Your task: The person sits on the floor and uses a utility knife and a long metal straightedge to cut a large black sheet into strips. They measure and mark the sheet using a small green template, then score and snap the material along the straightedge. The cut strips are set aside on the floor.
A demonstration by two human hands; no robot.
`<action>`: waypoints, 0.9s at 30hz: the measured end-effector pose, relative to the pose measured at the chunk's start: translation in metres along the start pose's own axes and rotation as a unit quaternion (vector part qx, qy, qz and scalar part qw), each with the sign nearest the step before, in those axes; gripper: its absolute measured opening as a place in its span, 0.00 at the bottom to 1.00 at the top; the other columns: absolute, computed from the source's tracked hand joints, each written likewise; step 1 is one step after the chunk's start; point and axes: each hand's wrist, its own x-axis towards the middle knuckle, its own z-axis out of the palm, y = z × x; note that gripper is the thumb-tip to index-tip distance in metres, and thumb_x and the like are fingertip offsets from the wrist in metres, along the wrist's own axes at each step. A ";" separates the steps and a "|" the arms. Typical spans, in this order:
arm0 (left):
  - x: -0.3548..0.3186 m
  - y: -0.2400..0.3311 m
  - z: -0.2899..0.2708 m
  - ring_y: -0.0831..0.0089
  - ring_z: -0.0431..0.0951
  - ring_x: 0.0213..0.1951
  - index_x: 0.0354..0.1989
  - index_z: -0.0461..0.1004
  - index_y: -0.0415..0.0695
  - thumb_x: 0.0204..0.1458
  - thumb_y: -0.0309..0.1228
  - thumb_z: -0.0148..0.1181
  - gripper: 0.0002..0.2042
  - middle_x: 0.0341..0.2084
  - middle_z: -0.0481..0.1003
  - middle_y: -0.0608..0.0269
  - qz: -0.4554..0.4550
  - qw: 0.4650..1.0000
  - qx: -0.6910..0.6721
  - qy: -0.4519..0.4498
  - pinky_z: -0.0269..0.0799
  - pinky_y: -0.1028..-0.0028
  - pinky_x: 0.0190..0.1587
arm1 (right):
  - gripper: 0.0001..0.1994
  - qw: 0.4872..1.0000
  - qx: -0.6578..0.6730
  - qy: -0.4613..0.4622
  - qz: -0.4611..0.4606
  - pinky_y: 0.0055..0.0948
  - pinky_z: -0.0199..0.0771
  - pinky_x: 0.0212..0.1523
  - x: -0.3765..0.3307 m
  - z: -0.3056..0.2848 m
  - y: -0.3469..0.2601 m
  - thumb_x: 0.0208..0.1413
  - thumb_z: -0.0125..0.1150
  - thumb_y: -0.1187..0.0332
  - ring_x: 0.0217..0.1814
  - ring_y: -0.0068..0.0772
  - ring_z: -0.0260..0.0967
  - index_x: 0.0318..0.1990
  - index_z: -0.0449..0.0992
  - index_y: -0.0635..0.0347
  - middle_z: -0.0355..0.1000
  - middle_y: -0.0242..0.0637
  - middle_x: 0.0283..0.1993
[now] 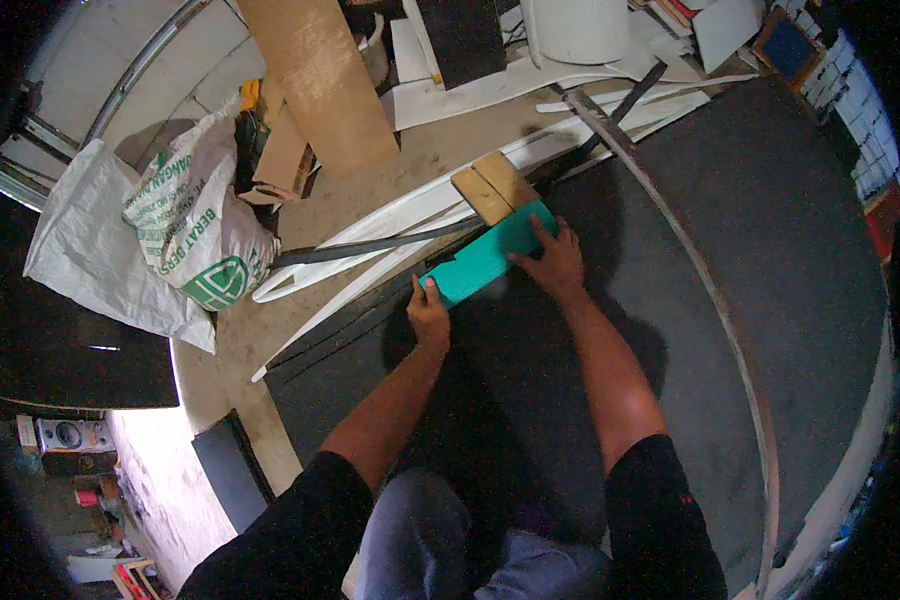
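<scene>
Green slab [490, 257] lies slantwise near the upper edge of the black sheet [800, 270], its right end by the wood block [493, 188]; whether the two touch, cannot tell. Left hand [429, 320] grasps the slab's left end, thumb on the top face; what the other fingers do beneath is hidden. Right hand [558, 262] lies on the right end, fingers spread over the surface and not closed round it. Small notch visible in the slab's far edge. Step in hand judged to be steadying and lining up the slab. Technique: keep both ends level, press lightly and evenly, and turn from the left end while the right guides. Likely risk: uneven pressure could skew the slab or nudge the block. Dark strip [395, 241] and white strips [380, 220] lie close by; best keep the slab clear of them.
</scene>
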 end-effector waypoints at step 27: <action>-0.059 -0.016 -0.021 0.56 0.71 0.61 0.66 0.69 0.40 0.67 0.56 0.53 0.32 0.60 0.73 0.53 -0.263 0.955 -0.124 -0.059 0.62 0.57 0.67 | 0.43 0.990 -0.122 -0.066 0.010 0.58 0.53 0.75 -0.102 -0.037 -0.023 0.59 0.63 0.41 0.78 0.67 0.51 0.76 0.58 0.51 0.54 0.61 0.76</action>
